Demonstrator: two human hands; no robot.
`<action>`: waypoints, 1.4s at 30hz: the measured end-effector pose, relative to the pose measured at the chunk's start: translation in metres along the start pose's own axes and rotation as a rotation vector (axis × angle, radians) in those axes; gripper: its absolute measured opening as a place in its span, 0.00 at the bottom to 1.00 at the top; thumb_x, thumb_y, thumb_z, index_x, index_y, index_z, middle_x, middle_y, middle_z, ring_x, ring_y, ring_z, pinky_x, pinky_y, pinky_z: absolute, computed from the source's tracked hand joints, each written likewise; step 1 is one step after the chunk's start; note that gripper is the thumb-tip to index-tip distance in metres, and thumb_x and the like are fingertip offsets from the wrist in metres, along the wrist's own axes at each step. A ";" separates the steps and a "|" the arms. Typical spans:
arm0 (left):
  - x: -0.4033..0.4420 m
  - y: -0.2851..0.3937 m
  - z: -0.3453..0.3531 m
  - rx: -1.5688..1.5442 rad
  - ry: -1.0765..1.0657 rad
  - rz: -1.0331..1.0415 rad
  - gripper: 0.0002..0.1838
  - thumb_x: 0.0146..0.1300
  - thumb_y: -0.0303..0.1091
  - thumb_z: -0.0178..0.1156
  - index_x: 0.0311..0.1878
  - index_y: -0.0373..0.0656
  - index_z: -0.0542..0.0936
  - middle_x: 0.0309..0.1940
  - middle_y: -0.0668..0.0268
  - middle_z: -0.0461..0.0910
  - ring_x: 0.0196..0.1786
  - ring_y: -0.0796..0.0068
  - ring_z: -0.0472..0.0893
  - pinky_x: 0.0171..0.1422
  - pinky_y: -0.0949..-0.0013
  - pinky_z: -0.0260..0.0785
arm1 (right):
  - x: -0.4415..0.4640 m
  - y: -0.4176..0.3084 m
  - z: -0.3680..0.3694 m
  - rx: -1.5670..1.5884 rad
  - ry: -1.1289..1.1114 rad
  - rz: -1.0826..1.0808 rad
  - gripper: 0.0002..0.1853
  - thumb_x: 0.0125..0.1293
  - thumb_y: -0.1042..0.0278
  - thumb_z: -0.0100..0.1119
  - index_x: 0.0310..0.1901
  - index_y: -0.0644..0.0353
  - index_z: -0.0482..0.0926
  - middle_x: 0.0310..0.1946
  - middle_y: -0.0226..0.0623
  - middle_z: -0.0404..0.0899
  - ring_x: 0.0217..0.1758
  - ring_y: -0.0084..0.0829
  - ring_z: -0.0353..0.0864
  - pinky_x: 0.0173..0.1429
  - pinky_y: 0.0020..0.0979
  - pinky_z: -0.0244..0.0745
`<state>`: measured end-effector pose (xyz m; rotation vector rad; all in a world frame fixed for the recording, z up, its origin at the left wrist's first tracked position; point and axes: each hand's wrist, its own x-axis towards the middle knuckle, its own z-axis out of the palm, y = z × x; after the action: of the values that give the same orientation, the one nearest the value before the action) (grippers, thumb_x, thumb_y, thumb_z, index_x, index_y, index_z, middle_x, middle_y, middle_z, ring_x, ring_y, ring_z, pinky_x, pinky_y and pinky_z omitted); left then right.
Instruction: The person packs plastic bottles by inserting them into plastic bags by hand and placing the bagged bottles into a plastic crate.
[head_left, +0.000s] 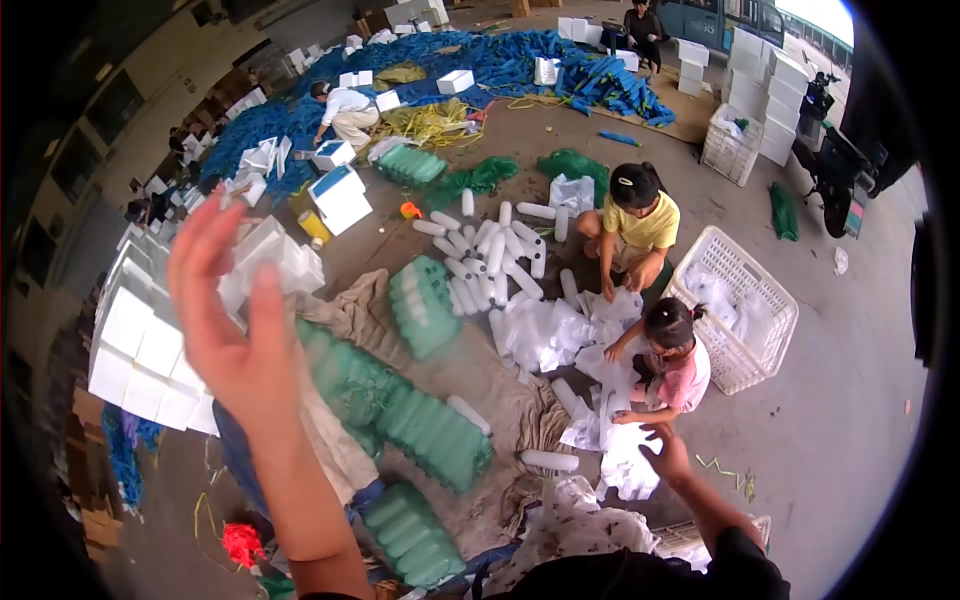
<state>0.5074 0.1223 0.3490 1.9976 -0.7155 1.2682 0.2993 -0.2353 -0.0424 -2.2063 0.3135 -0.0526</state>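
My left hand (235,320) is raised on the left, its fingers spread and nothing in them. Below it lie green mesh bags (400,405) packed with white bottle-shaped pieces. My right hand (670,457) is at the lower right, thumb and fingers apart, close to a pile of thin white plastic bags (628,462); I cannot tell whether it touches them. A loose heap of white bottle-shaped pieces (490,255) covers the middle of the floor. One more mesh bag (412,535) sits near my lap.
Two people, in a yellow shirt (655,225) and a pink shirt (685,378), handle plastic bags beside a white crate (735,310). Stacked white foam boxes (145,340) stand at the left. Blue netting (440,60) spreads across the back. A parked motorbike (835,170) is at right.
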 end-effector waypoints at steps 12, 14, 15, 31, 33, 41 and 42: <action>-0.034 0.164 -0.045 -0.844 0.085 0.426 0.13 0.66 0.26 0.44 0.51 0.34 0.72 0.47 0.58 0.69 0.47 0.71 0.69 0.51 0.68 0.60 | -0.230 -0.372 -0.322 -0.738 0.676 -1.609 0.14 0.61 0.66 0.54 0.48 0.59 0.74 0.46 0.33 0.75 0.49 0.28 0.72 0.58 0.34 0.64; -0.037 0.176 -0.036 -0.878 0.077 0.428 0.13 0.66 0.27 0.44 0.51 0.34 0.72 0.45 0.58 0.69 0.46 0.71 0.68 0.50 0.68 0.60 | -0.229 -0.373 -0.321 -0.826 0.610 -1.632 0.14 0.61 0.66 0.54 0.48 0.60 0.74 0.46 0.33 0.75 0.49 0.29 0.72 0.58 0.35 0.63; -0.038 0.182 -0.031 -0.888 0.072 0.426 0.13 0.66 0.27 0.44 0.51 0.34 0.72 0.44 0.59 0.68 0.45 0.71 0.68 0.49 0.68 0.60 | -0.229 -0.372 -0.324 -0.848 0.599 -1.633 0.14 0.61 0.66 0.54 0.47 0.60 0.74 0.46 0.33 0.75 0.49 0.29 0.72 0.58 0.35 0.63; -0.077 0.367 0.237 -1.057 -0.029 0.244 0.15 0.68 0.32 0.42 0.53 0.34 0.69 0.31 0.64 0.65 0.35 0.76 0.64 0.40 0.69 0.56 | -0.232 -0.205 -0.481 -0.963 0.793 -1.529 0.12 0.62 0.68 0.54 0.46 0.60 0.75 0.45 0.36 0.75 0.51 0.31 0.72 0.63 0.38 0.61; -0.076 0.406 0.295 -1.075 -0.053 0.220 0.15 0.69 0.33 0.42 0.53 0.34 0.69 0.29 0.65 0.65 0.34 0.76 0.64 0.39 0.69 0.55 | -0.215 -0.165 -0.522 -0.941 0.826 -1.537 0.12 0.62 0.68 0.54 0.46 0.60 0.75 0.45 0.37 0.75 0.51 0.31 0.72 0.63 0.39 0.61; -0.025 0.552 0.473 -1.243 0.055 0.292 0.16 0.70 0.35 0.41 0.54 0.34 0.68 0.22 0.67 0.63 0.28 0.79 0.62 0.35 0.69 0.54 | -0.151 -0.031 -0.716 -0.849 0.989 -1.562 0.11 0.62 0.69 0.54 0.46 0.61 0.75 0.45 0.38 0.76 0.52 0.32 0.72 0.65 0.40 0.60; -0.019 0.564 0.485 -1.274 0.084 0.313 0.17 0.70 0.36 0.41 0.54 0.34 0.68 0.22 0.68 0.63 0.28 0.79 0.62 0.34 0.70 0.53 | -0.148 -0.016 -0.734 -0.807 1.036 -1.581 0.11 0.62 0.69 0.54 0.46 0.61 0.75 0.45 0.38 0.76 0.52 0.32 0.72 0.65 0.40 0.60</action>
<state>0.3567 -0.6061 0.3123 0.7968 -1.3648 0.6796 0.0504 -0.7612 0.4295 -2.3536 -1.1151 -2.2182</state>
